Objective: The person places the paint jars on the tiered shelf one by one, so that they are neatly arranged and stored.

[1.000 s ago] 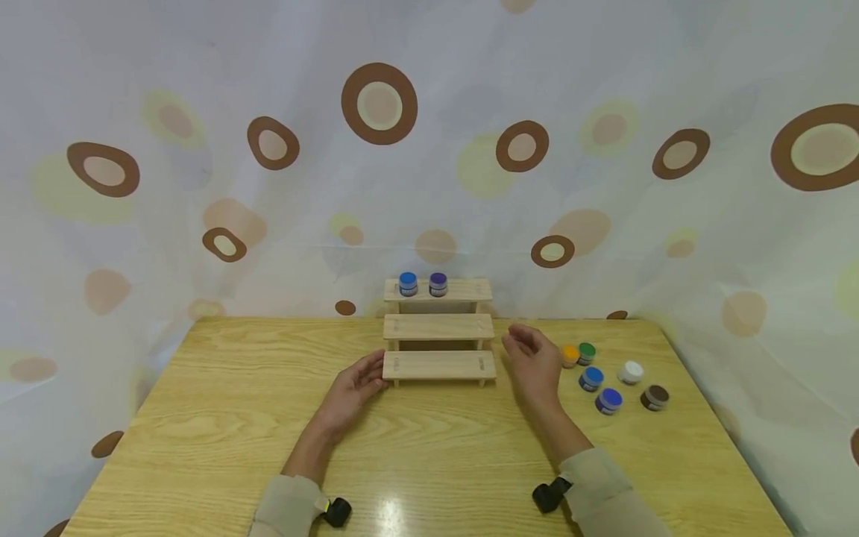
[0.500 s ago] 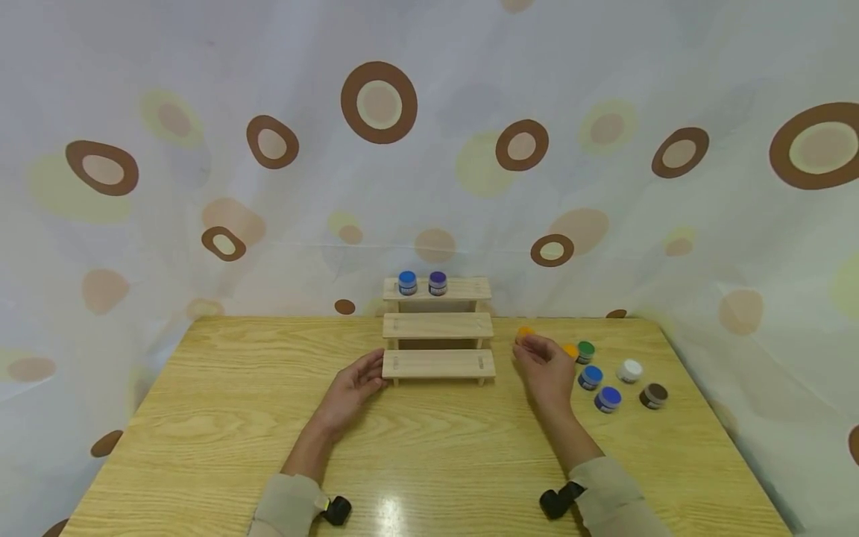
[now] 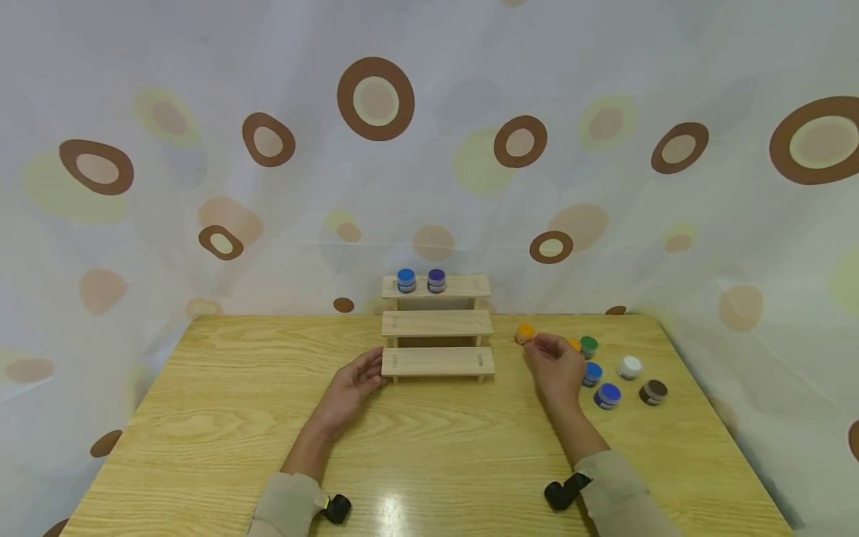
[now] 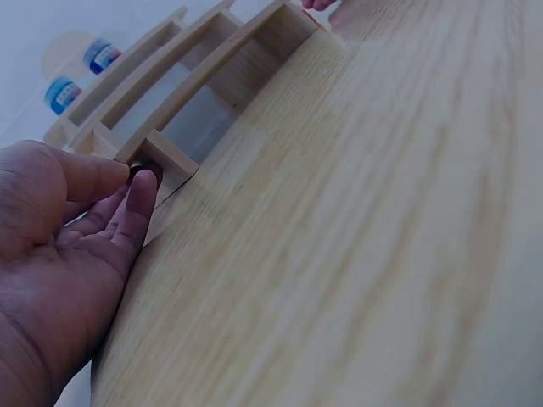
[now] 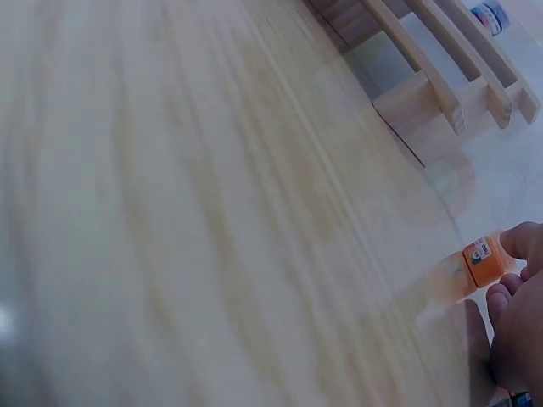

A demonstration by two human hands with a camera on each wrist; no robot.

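My left hand (image 3: 350,384) holds the left end of a three-tier wooden rack (image 3: 438,361). In the left wrist view its fingertips (image 4: 140,191) meet at the corner of the lowest board, by the leg. On the top tier stand a blue-lidded paint jar (image 3: 406,281) and a purple-lidded one (image 3: 436,281). Right of the rack, an orange paint jar (image 3: 526,333) stands on the table. My right hand (image 3: 558,367) is just beside that jar, its loosely bent fingers not wrapped round it; whether a fingertip touches it, I cannot tell. A second orange jar (image 3: 575,344) is partly hidden behind this hand.
Further right stand more paint jars: green (image 3: 588,345), light blue (image 3: 592,374), dark blue (image 3: 607,396), white (image 3: 629,367) and brown (image 3: 653,391). A patterned curtain (image 3: 282,194) hangs behind the wooden table (image 3: 429,455).
My right hand has drawn to the right, away from the rack. The orange jar near the rack has come into sight beyond its fingers. My left hand has stayed at the rack.
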